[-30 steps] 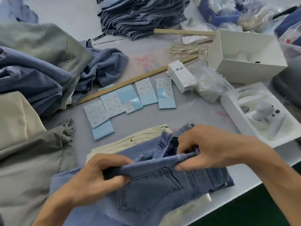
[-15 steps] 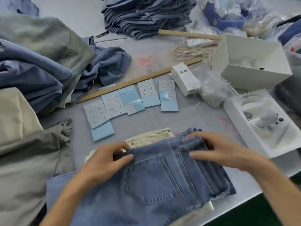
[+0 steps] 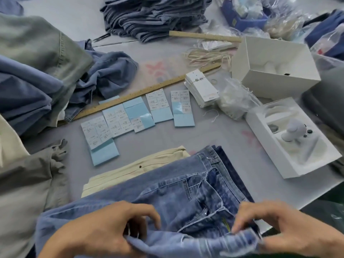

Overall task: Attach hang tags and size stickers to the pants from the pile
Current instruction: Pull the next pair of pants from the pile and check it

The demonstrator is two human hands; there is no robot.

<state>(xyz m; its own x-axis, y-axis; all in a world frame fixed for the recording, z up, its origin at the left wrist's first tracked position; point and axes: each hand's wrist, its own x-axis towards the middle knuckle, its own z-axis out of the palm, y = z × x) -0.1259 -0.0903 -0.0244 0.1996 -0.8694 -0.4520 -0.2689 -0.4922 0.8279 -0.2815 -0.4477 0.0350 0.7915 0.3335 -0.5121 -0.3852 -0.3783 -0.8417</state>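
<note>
Flipped since a moment ago, the jeans lie fly-up on the table; my left hand and right hand both grip their near edge

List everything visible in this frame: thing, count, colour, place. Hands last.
Jeans: one, blue, near edge, gripped by both hands.
Cream pants: one, under the jeans.
Sticker sheets: several, white on light blue, table centre.
Hang tags: one stack, white, right of the stickers.
Rulers: two, wooden, behind the stickers.
Strings: one bundle, cream, far centre.
Boxes: two, white, right.
Folded jeans: one stack, blue, far centre.
Pile: mixed blue, green, grey pants, left.
Left hand: grips the jeans.
Right hand: grips the jeans.
</note>
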